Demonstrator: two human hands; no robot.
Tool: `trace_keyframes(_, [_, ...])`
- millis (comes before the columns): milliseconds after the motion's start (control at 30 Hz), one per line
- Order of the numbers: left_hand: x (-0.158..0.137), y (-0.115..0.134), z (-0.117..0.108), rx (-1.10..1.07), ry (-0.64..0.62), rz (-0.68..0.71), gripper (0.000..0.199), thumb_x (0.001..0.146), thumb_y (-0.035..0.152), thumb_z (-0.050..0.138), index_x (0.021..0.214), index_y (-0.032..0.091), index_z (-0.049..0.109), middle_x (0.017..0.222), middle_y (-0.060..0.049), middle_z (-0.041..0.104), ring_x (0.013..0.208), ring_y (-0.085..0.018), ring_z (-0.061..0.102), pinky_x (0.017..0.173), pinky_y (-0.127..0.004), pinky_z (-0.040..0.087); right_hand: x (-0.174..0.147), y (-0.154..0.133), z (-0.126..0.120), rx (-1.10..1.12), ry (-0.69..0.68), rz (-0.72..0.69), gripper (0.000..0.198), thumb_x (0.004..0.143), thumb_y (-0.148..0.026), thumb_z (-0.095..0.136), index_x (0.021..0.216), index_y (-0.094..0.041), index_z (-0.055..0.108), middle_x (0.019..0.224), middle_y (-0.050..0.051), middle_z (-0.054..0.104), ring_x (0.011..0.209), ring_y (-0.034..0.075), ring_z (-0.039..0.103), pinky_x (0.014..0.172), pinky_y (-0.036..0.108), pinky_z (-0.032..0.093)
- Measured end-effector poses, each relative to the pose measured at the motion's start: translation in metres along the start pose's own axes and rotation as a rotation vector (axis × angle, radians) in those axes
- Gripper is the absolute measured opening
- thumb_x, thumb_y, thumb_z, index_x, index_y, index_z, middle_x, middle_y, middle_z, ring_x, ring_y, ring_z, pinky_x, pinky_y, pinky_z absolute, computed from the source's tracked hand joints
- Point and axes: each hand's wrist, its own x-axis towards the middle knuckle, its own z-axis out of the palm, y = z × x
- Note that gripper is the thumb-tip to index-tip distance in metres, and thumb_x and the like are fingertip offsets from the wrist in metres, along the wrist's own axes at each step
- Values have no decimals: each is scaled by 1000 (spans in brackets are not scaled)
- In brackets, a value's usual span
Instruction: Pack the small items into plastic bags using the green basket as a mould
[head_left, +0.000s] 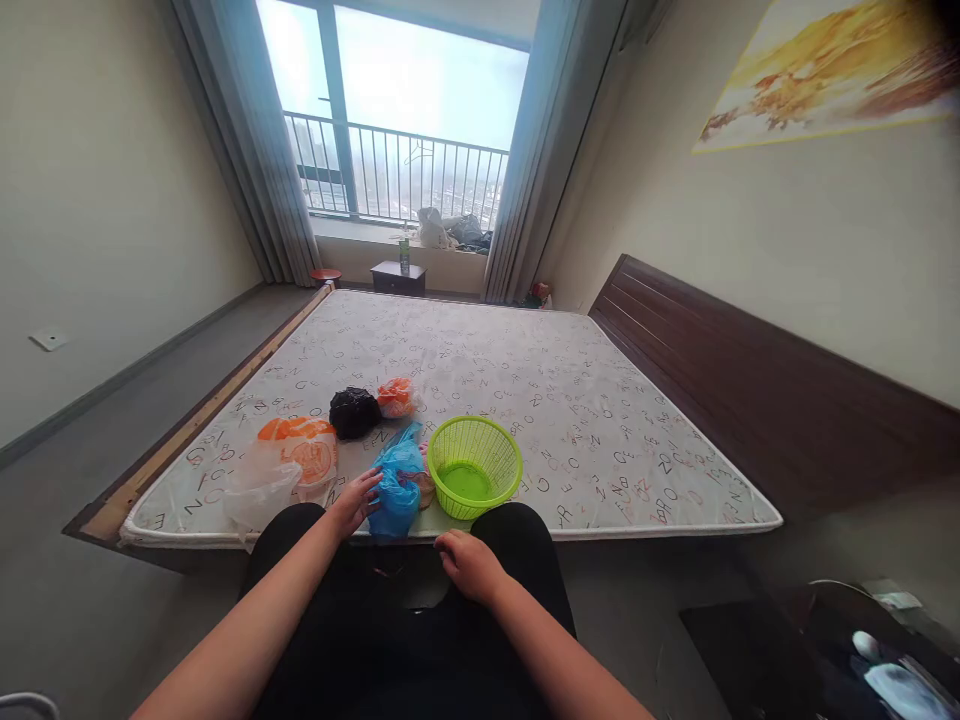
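On the near edge of the mattress (555,370), a crumpled blue plastic bag (397,490) stands between my knees. My left hand (356,503) rests against the bag's left side, fingers stretched out and apart. My right hand (471,565) is over my right thigh, just below a green plastic basket (514,465); its fingers are curled in and I see nothing in them. The basket is upright, with nothing visible inside. Something pale brown, partly hidden, sits between bag and basket.
Left of the blue bag lie a white and orange plastic bag (311,455), a black plastic bag (354,412) and a small orange bag (396,397). A dark headboard (720,370) borders the right side. Beyond the bed stands a small nightstand (394,282) near the window.
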Motion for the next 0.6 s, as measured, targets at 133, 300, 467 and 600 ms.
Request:
trace_keyframes(133, [-2,1,6,-11,-32,-26,72,73,35,84,137,24,55,93,-2,67,71,-14,64,58,-22,47,39,3,36,191,31,-21,71,83,-14,66,149,-28,42,154,11,45,131,28,55,107,42,47])
trace_keyframes(300, [-13,3,11,-25,-176,-86,69,79,38,77,144,29,53,104,-3,67,80,-17,66,64,-26,50,71,15,65,356,14,50,131,59,-15,88,162,-27,7,162,18,29,145,34,38,113,52,39])
trace_keyframes(467, [-13,2,10,-20,-207,-86,58,87,51,61,141,31,58,124,-6,64,84,-20,66,70,-32,53,75,21,52,453,4,306,52,74,-16,76,124,-22,62,102,3,69,93,21,65,89,36,50])
trace_keyframes(600, [-4,0,7,38,-46,110,67,82,52,68,144,29,53,140,-10,58,106,-24,65,86,-36,54,71,27,36,467,102,405,8,88,-27,63,83,-20,63,81,0,64,85,19,60,85,34,46])
